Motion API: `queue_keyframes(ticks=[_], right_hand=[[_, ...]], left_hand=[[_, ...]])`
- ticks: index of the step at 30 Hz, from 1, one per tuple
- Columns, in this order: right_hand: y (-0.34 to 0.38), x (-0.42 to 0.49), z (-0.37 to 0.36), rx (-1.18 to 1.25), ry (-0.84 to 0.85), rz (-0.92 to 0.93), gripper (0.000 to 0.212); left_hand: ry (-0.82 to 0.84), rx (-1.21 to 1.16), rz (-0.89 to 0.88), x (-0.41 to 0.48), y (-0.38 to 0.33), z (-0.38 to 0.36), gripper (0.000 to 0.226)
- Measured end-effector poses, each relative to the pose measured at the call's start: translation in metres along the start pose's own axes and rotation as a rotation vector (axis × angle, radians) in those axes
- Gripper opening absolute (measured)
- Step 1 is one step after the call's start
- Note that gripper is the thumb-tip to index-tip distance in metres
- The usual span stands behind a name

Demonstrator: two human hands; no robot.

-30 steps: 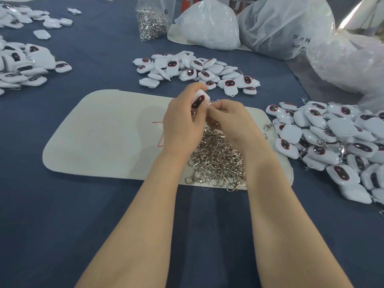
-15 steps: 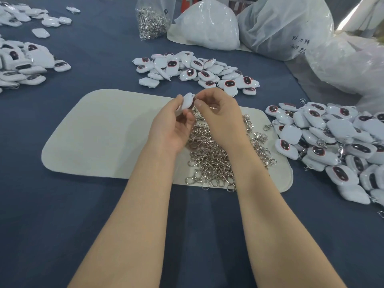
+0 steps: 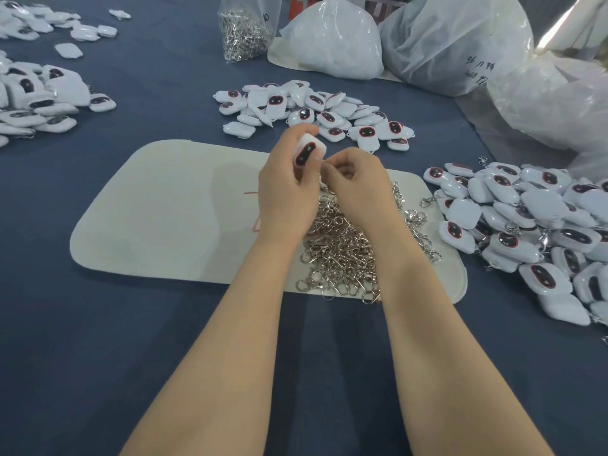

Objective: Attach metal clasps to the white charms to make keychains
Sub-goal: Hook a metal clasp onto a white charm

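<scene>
Here, head view: the left hand (image 3: 286,189) is raised above the pale mat (image 3: 164,218). Its fingers and thumb grip one white charm (image 3: 307,151) by its sides, the dark, red-rimmed face turned toward the camera. Judged reason: this grip leaves the charm's lower right corner free for fitting. The right hand (image 3: 355,182) is just beside it, fingers curled, thumb and forefinger pinched together against that corner. A clasp is probably between them, but the fingers hide it; cannot confirm.

Both hands work directly over the heap of metal clasps (image 3: 339,245) on the mat's right part, so the next piece is near. The unfitted charms (image 3: 312,110) lie piled beyond the mat. The right-side pile (image 3: 526,225) shows rings and hooks among its charms, so it is judged finished output, placed on the right hand's side for drop-off. A far-left pile (image 3: 39,97) also holds charms. A clear bag of clasps (image 3: 245,31) and white plastic sacks (image 3: 332,41) stand at the far edge of the blue tabletop (image 3: 98,357).

Step in hand: hooking the clasp onto the charm; the join is not visible.
</scene>
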State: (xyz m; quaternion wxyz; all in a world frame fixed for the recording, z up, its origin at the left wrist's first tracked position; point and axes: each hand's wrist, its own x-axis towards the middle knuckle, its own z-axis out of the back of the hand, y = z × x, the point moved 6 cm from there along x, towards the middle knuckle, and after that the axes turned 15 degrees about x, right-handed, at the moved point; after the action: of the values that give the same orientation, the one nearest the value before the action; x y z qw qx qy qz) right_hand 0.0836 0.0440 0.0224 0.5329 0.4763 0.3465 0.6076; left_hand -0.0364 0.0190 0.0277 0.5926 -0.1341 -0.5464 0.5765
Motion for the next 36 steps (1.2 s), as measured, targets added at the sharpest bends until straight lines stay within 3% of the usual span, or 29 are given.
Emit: queue_keyframes(ticks=[3, 5, 8, 12, 16, 20, 25, 29, 36], right_hand=[[-0.005, -0.001, 0.003, 0.148, 0.022, -0.102, 0.010], [-0.003, -0.003, 0.004, 0.269, 0.021, -0.097, 0.010], [0.005, -0.006, 0.001, 0.333, 0.027, -0.028, 0.009], [0.014, -0.008, -0.004, 0.293, 0.046, 0.069, 0.016], [0.020, -0.010, -0.003, 0.234, 0.012, 0.152, 0.013], [0.022, -0.012, -0.003, 0.210, -0.027, 0.185, 0.013], [0.021, -0.012, -0.003, 0.166, -0.073, 0.230, 0.007], [0.023, -0.013, -0.004, 0.052, -0.098, 0.319, 0.004], [0.019, -0.010, -0.003, -0.039, -0.073, 0.289, 0.006]], left_hand=[[0.030, 0.099, -0.119, -0.003, -0.008, -0.004, 0.021], [-0.013, 0.061, -0.087, -0.002, -0.008, -0.002, 0.018], [-0.062, -0.242, 0.252, 0.003, 0.013, 0.001, 0.012], [0.085, -0.734, 0.712, -0.002, 0.034, -0.016, 0.012], [0.131, -1.057, 0.935, -0.009, 0.035, -0.023, 0.013], [0.181, -1.199, 1.037, -0.013, 0.035, -0.025, 0.013], [0.249, -1.211, 1.049, -0.016, 0.032, -0.027, 0.016], [0.203, -1.125, 0.993, -0.014, 0.033, -0.027, 0.014], [0.042, -0.652, 0.558, 0.000, 0.026, -0.008, 0.012]])
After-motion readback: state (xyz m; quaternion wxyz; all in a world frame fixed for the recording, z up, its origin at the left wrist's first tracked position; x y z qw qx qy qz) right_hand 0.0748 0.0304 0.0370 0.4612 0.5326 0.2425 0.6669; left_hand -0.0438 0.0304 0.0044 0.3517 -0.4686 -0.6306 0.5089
